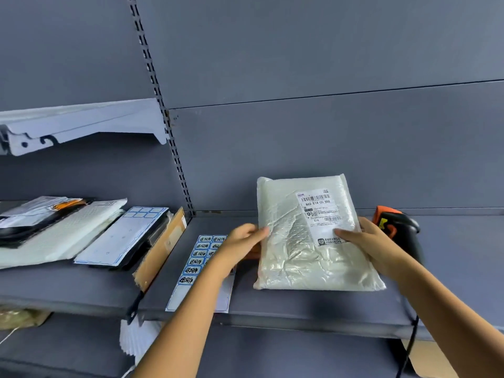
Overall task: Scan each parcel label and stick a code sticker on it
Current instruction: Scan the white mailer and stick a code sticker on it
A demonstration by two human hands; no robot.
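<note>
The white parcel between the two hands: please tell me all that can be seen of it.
The white parcel is a flat, crinkled plastic mailer, translucent and glossy. A white shipping label with barcodes sits on its upper right part. Its lower edge seems to rest on the grey shelf. The left hand grips its left edge, the right hand its right edge, thumb on the label.

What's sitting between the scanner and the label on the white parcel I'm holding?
Your right hand: it grips the right edge of the parcel, directly between the scanner on the shelf and the label, with the thumb lying over the label's lower part. The top barcode is uncovered.
</note>
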